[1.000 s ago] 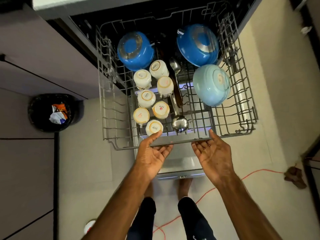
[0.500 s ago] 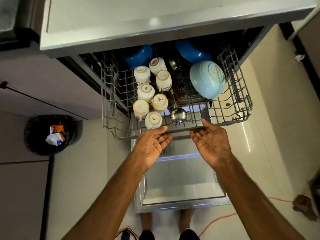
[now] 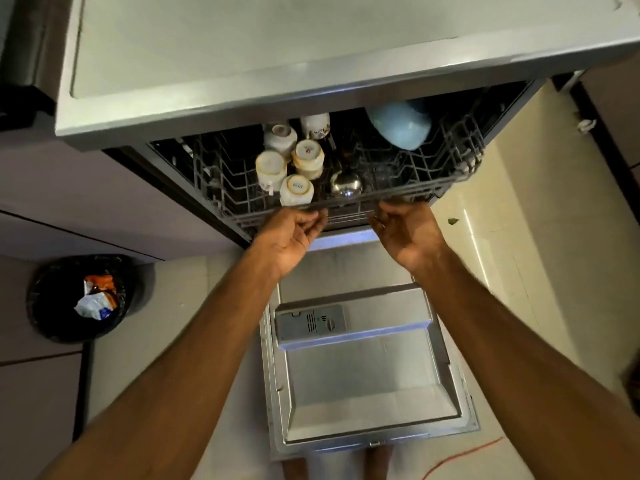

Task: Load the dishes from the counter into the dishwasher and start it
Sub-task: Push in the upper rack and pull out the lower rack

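"Where's the load?"

"At twelve o'clock: the grey wire upper rack [image 3: 225, 188] sits half under the steel table [image 3: 311, 46], carrying white upturned ceramic cups [image 3: 296, 189] and a pale blue bowl [image 3: 398, 126]. My left hand [image 3: 294, 230] and right hand [image 3: 405, 226] are relaxed, with my fingertips [image 3: 315, 218] at its front rail, clasping nothing."

"Any advice?"

"Push evenly and slowly, I'd say, so the cups don't topple."

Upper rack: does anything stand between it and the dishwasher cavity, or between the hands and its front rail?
Nothing visible does. Left hand and right hand are at the front rail of the upper rack; the cups, ladle and blue bowl sit inside it.
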`<state>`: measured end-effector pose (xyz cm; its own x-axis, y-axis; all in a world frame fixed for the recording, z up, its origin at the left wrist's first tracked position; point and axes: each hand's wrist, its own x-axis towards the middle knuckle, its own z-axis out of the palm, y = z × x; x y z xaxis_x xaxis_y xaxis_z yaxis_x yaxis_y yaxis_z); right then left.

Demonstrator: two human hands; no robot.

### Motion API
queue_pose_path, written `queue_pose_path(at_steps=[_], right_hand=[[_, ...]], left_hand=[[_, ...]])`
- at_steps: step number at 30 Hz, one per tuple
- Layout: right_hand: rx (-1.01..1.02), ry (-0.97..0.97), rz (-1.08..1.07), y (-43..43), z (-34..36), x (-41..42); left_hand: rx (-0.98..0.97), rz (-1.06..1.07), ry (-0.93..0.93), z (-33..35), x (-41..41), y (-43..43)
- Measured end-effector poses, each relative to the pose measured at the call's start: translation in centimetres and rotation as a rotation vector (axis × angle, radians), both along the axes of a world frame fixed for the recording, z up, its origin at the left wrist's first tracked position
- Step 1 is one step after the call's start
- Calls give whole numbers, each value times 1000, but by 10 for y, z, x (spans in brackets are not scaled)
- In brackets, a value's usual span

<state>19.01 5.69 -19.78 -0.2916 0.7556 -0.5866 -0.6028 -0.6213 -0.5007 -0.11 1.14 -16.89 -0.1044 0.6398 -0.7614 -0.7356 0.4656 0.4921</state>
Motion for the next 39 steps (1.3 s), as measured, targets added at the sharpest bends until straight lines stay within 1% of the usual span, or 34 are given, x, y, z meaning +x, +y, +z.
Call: queue_pose_path(at_steps=[4, 6, 10, 15, 20, 24, 27, 33, 36, 39], right_hand=[[71, -86, 60, 46, -3, -19], [41, -114, 80, 57, -1, -23], [42, -135, 133, 51, -2, -17], [40, -132, 150, 50, 1, -16], [49, -229, 202, 37, 3, -9], [42, -271, 192, 22, -2, -1], [7, -305, 203, 3, -8, 7], [-80, -315, 182, -40, -15, 25], [-85, -351, 232, -55, -20, 34], [-59, -408, 297, -68, -28, 42]], left_hand=[[53, -2, 40, -7, -12, 39], [36, 13, 48, -12, -13, 52], [37, 5, 44, -20, -16, 54], [38, -35, 63, -18, -20, 52], [21, -71, 104, -14, -14, 41], [1, -126, 176, -16, -7, 22], [-19, -147, 237, -13, 3, 6], [-34, -176, 278, -8, 21, -26], [-48, -224, 330, -11, 25, -37], [-75, -318, 403, -17, 32, -47]])
